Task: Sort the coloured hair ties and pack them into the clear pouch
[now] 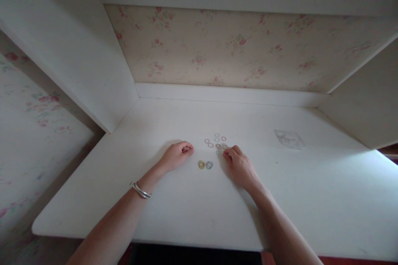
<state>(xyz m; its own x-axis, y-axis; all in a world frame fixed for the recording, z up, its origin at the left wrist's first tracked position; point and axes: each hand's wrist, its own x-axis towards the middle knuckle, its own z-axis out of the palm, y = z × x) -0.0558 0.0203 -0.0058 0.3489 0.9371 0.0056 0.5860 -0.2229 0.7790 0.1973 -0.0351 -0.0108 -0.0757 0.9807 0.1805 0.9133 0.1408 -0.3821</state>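
Observation:
Several small thin rings (217, 141), red, green and pale, lie scattered on a white desk (192, 207). A little yellow pile (201, 165) and a blue-grey pile (209, 165) of rings sit side by side nearer me. My left hand (176, 155) rests on the desk left of them with its fingers curled; something small may be pinched at its fingertips. My right hand (239, 165) lies right of the piles, and its fingertips touch the nearest loose rings.
A small clear plastic bag (289, 138) lies flat to the right. White panels wall the desk in on the left (74, 62) and right (367, 107), with flowered wallpaper (230, 45) behind. A silver bracelet (141, 191) circles my left wrist.

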